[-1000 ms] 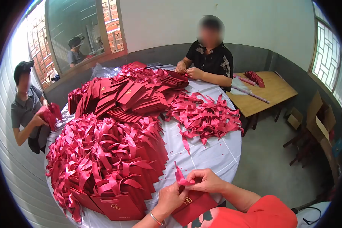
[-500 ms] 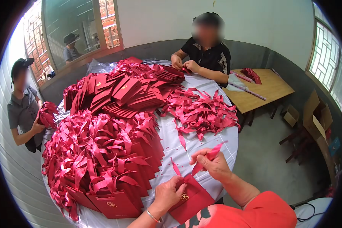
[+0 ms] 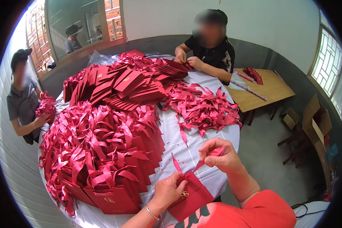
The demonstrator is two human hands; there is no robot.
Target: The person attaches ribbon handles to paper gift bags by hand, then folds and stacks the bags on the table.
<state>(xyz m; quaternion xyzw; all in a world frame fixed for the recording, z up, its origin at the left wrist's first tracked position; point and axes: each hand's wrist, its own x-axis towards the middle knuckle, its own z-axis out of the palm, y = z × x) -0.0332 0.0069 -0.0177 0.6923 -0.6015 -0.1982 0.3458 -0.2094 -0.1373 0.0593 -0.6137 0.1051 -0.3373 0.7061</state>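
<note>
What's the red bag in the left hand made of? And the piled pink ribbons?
The red bag looks like stiff paper or card, fairly matte: flat face, straight edges. The ribbons seem satiny cloth, glossy where folds catch light; fibre unclear.

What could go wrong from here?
The right hand holds a ribbon while the left hand grips the bag; too hard a pull might crease or tear its top edge. The ribbon could also slip from the fingers. Loose ribbons lie heaped up to the edge of the table, so a knock might send some to the floor.
</note>
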